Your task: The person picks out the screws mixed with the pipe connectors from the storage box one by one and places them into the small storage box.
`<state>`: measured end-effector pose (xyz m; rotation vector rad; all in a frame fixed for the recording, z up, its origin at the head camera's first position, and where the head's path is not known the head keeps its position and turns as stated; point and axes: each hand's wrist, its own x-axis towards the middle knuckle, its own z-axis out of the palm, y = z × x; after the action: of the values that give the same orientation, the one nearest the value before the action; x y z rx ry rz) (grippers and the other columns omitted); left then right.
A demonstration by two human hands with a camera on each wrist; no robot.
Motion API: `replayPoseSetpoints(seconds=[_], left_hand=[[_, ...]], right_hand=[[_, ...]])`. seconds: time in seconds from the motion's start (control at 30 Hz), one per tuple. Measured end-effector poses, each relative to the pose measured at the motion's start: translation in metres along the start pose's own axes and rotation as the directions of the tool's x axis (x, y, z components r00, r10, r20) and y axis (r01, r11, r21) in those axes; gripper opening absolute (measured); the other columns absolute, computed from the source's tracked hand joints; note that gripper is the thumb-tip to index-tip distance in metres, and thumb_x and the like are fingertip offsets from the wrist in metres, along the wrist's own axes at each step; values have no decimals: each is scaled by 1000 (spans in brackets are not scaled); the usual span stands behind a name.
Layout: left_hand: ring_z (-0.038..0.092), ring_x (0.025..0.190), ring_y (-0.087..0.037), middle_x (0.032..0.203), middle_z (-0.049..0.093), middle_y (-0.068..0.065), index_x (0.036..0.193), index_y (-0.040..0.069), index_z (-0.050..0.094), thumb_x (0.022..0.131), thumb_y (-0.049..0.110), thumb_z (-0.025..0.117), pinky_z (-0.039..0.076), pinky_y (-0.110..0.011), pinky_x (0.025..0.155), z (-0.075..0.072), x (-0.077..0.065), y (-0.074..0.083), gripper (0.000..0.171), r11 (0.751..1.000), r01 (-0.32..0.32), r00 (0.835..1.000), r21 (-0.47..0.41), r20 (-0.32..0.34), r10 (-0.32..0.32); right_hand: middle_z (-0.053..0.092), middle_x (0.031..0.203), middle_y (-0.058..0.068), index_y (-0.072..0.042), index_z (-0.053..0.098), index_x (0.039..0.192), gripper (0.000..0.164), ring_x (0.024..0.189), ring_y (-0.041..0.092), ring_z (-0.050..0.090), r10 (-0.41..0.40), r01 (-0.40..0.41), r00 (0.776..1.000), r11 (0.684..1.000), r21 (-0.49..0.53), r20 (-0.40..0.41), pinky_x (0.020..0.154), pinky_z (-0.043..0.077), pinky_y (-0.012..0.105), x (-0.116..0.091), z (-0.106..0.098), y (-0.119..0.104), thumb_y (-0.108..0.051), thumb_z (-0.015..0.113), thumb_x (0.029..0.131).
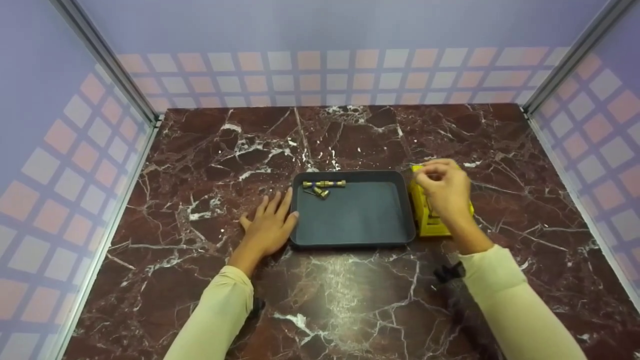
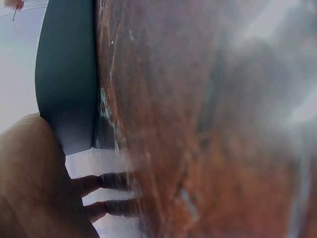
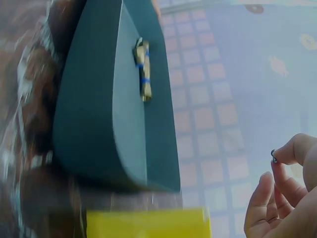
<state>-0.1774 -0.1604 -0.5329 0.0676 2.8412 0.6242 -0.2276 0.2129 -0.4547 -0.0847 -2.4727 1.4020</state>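
A dark grey tray (image 1: 355, 212) lies on the table. In its far left corner are brass cylindrical fittings (image 1: 324, 184) with blue bands, also seen in the right wrist view as a brass row (image 3: 144, 74). My left hand (image 1: 270, 227) rests with spread fingers against the tray's left edge. Over the yellow box (image 1: 434, 222), to the right of the tray, my right hand (image 1: 446, 190) is raised. Its thumb and index finger pinch a small, thin dark metal piece (image 3: 273, 155), which looks like a screw or pin. The head view hides that piece.
The table (image 1: 225, 160) has a dark red, white-veined marble top. Pale purple panels with pink and white squares (image 1: 367, 62) stand at the back and both sides, joined by metal corner posts (image 1: 110, 60).
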Motion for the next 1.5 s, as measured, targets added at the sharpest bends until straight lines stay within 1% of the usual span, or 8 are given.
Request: replayPoseSetpoints(seconds=[0.13,0.23,0.33,0.43,0.63,0.9,1.27,1.5], left_hand=[[8,160,-35,173,14,0,164,42,2,107,59,27,4,-81,110,-1,0,0,65,1000,-1,1000,1,-6,1],[8,160,-35,173,13,0,164,42,1,107,59,27,3,-81,110,-1,0,0,65,1000,2,1000,2,-4,-2],[7,160,-35,173,13,-1,164,43,0,107,59,27,2,-82,109,-1,0,0,65,1000,3,1000,-2,1,-3],[6,160,-35,173,12,0,163,43,0,107,59,26,2,-82,109,-1,0,0,65,1000,4,1000,-5,10,-4],[5,160,-35,173,11,0,163,43,-1,107,60,25,1,-81,110,-1,-1,0,64,1000,5,1000,-2,18,-5],[7,160,-36,173,13,-1,164,43,1,107,58,27,2,-82,109,-1,0,1,64,1000,4,1000,-2,1,-4],[7,160,-36,173,13,-1,164,42,2,107,58,26,3,-81,109,0,-1,1,64,1000,2,1000,2,-1,-2],[6,160,-36,173,12,0,164,42,0,107,60,25,3,-82,109,-1,-1,0,65,1000,-4,1000,0,11,4]], right_hand=[[66,108,5,3,78,87,15,80,4,65,16,-16,1000,999,-39,-17,64,52,11,2,-13,12,-11,71,86],[66,107,4,2,78,85,15,83,8,64,11,-13,1000,997,-79,-27,65,51,11,3,-18,20,-10,69,85],[67,107,6,0,79,85,16,88,13,63,-3,-2,999,991,-133,-33,71,47,11,3,-21,28,-11,69,84],[68,107,9,0,79,85,16,93,18,63,-5,-1,999,986,-168,-37,77,43,15,3,-23,36,-12,70,84],[68,108,10,1,80,87,17,101,24,63,23,-29,999,982,-187,-34,85,41,24,2,-25,46,-14,71,84],[68,109,8,-1,80,87,18,98,21,63,51,-57,998,978,-198,-36,84,42,23,2,-26,50,-16,71,85],[67,110,10,-1,80,88,18,103,25,63,54,-59,998,975,-213,-31,91,41,32,2,-27,50,-16,70,85],[69,108,8,-3,80,85,18,96,22,65,29,-38,999,974,-224,-43,84,43,25,1,-27,52,-16,69,84]])
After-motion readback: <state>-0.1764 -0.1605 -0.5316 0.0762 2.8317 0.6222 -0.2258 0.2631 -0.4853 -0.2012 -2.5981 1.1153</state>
